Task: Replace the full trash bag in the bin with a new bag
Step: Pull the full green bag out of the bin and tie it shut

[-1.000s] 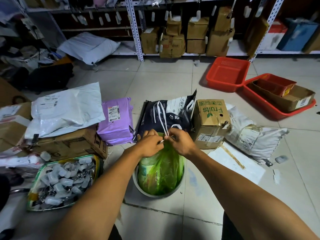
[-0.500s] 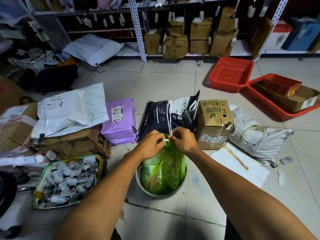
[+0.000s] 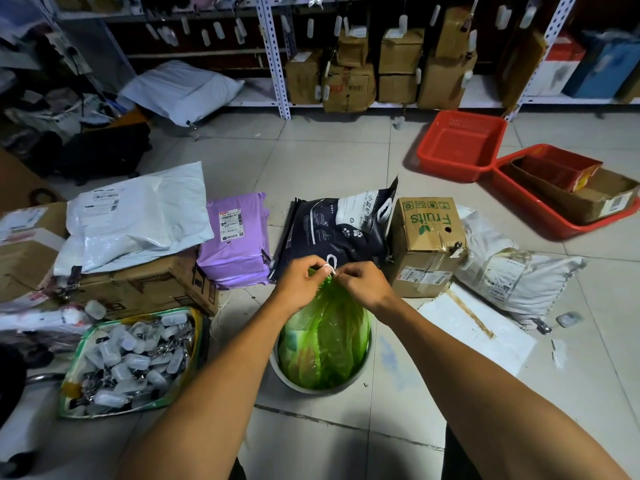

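Green trash bag sat in the pale round bin on the tiled floor, its neck gathered upward to a bunch just in front of the dark pet-litter sack. Bag looked full; printed packaging showed through the plastic.

Left hand and right hand met at the bunched neck, nearly touching each other. Both had fingers curled in, pinching the white drawstring, of which only a short loop showed between them.

Change over the last second: the long white strings that had stood up above the hands were drawn down to that short loop, and the hands sat tighter against the bag's neck. Bin and bag did not shift.

Judgement: the knot was being pulled snug, so the closing step seemed close to done. The bag had not yet been lifted out, and no new bag was visible near the bin, so most of the task remained.

Surroundings: purple parcel and a cardboard box marked Fruits flanked the sack; a tray of small clear tags lay left of the bin; red baskets sat by the shelving.
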